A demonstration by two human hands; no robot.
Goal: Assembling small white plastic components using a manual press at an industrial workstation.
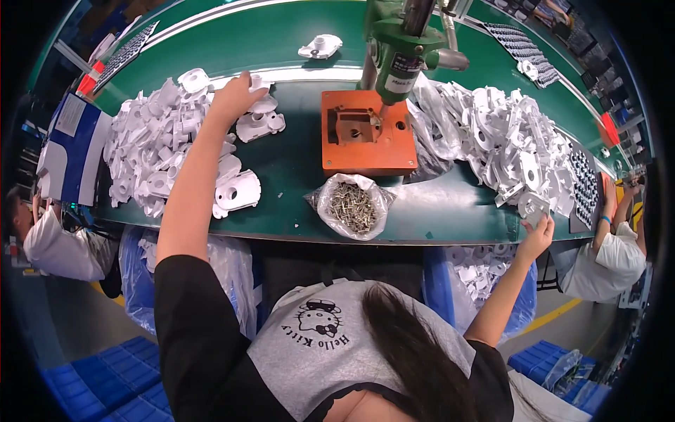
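My left hand (235, 100) reaches over the far edge of the left heap, its thumb and fingers closed around a white plastic part (259, 82). Right below it, more white plastic housings (261, 125) lie on the dark green bench. A large pile of the same white parts (151, 141) spreads to the left of my forearm. My right hand (538, 237) is at the near edge of the right-hand pile (510, 133), fingers pinching a white plastic part (532, 207). Between my hands stands a green press (402, 67) over an orange fixture block (368, 155) with a recessed middle.
A clear bag of small metal screws or pins (353, 208) sits before the fixture. Behind it, a single white part (320, 47) lies on the green belt. Dark trays (585, 184) stand at the right. Lined blue bins (443, 285) are below the bench. Co-workers sit on both sides.
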